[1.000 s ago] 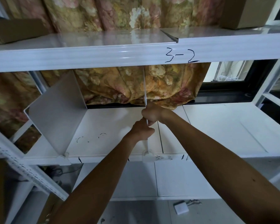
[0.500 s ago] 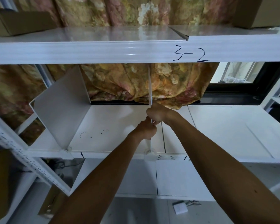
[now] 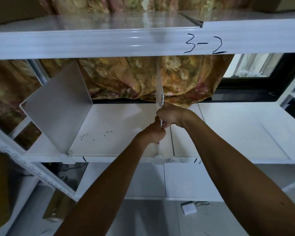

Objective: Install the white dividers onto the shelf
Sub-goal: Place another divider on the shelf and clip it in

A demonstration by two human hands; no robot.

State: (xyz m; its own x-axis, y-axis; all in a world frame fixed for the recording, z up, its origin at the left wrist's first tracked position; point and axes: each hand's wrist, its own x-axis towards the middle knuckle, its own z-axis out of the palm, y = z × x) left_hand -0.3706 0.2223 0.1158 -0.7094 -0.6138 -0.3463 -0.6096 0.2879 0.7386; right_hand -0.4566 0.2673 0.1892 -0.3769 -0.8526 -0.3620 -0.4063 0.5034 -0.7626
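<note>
A white divider (image 3: 159, 86) stands edge-on in the middle of the white shelf (image 3: 237, 130) marked 3-3, reaching up toward the shelf above. My left hand (image 3: 153, 133) grips its front edge low down. My right hand (image 3: 170, 114) grips the same edge just above and behind. A white clip (image 3: 157, 158) sits at the divider's foot on the shelf's front lip. A second white divider (image 3: 58, 108) stands upright at the left, with its own clip (image 3: 67, 155) at the lip.
The upper shelf (image 3: 109, 41), marked 3-2, runs across just above the dividers. A floral curtain (image 3: 126, 79) hangs behind. A slanted perforated upright (image 3: 32, 169) is at the left. A small white object (image 3: 188, 208) lies on the floor below. A window frame (image 3: 245, 94) is at the right.
Both hands keep their grip on the middle divider and have barely moved. The view has shifted slightly, so the shelves sit a little differently in the frame.
</note>
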